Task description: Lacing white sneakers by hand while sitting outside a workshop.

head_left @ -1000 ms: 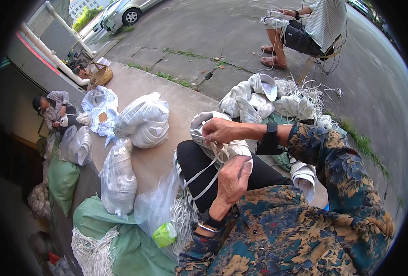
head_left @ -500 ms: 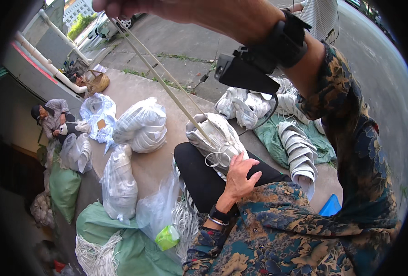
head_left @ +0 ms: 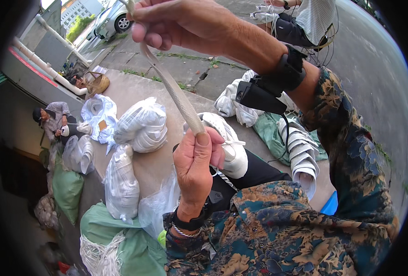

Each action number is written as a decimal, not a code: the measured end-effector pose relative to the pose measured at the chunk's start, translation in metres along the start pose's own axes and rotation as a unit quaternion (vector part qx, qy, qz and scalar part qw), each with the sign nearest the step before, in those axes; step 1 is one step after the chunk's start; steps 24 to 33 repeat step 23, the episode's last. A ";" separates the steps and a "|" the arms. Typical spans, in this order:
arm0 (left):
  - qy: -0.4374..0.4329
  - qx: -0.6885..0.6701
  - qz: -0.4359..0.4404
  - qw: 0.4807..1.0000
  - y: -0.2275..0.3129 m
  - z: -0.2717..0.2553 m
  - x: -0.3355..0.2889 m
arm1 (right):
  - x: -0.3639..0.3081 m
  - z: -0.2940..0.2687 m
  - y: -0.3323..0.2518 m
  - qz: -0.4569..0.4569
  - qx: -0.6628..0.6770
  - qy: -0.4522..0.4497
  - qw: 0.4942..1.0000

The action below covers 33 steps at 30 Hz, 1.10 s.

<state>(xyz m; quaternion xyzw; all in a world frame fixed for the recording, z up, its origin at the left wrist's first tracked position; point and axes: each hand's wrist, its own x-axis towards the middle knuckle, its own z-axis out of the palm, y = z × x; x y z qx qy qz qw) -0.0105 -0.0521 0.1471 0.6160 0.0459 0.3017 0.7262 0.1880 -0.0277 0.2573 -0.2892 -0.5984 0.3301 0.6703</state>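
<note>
A flat off-white shoelace [head_left: 178, 96] is stretched between my two hands. My right hand [head_left: 183, 23], raised at the top, pinches it, and a short length sticks out past the fingers. Lower down, the thumb and fingers of my left hand [head_left: 195, 165] are closed on the lace. Behind the left hand, a white sneaker [head_left: 236, 163] rests on my dark trouser leg, a white lace showing across it. The left hand hides part of the shoe, so I cannot tell whether the stretched lace is still joined to it.
White shoe parts in clear bags [head_left: 142, 125] lie to the left. A green sack [head_left: 144, 246] bears a bundle of white laces [head_left: 100, 253]. Stacked shoe uppers [head_left: 300, 149] lie on green sheeting at right. One person sits far left; another is at the top right.
My left hand has left the sneaker and closed on the lace. My right hand has come slightly lower and to the right. The sneaker has turned on my leg.
</note>
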 end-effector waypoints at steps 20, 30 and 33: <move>0.170 0.426 -0.138 0.878 -0.128 -0.049 -0.035 | -0.137 -0.033 0.177 0.322 -0.175 0.012 0.930; 0.161 0.508 -0.061 0.844 -0.146 -0.036 -0.038 | -0.134 -0.035 0.196 0.171 -0.463 -0.031 0.869; 0.161 0.508 -0.061 0.844 -0.146 -0.036 -0.038 | -0.134 -0.035 0.196 0.171 -0.463 -0.031 0.869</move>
